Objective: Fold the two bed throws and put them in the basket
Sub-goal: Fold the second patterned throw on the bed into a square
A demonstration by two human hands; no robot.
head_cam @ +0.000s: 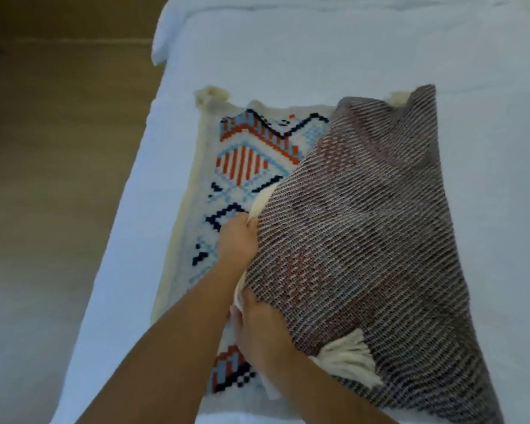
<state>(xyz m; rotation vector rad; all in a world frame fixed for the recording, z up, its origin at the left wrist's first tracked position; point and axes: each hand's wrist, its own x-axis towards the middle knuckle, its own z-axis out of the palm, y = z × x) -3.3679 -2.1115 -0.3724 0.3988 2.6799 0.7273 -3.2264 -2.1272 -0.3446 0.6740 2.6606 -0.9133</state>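
Note:
A cream bed throw (242,160) with a red, light-blue and navy geometric pattern lies on the white bed. Its right half is lifted and turned over to the left, showing the grey striped underside (364,215) and a cream tassel (346,359). My left hand (237,237) pinches the cream edge of the turned-over part near the middle. My right hand (257,322) grips the same edge closer to me. A second throw and the basket are not in view.
The white bed (318,56) fills most of the view, with its left edge running diagonally. Brown floor (58,133) lies to the left of the bed. A rolled white cover edge sits at the far end.

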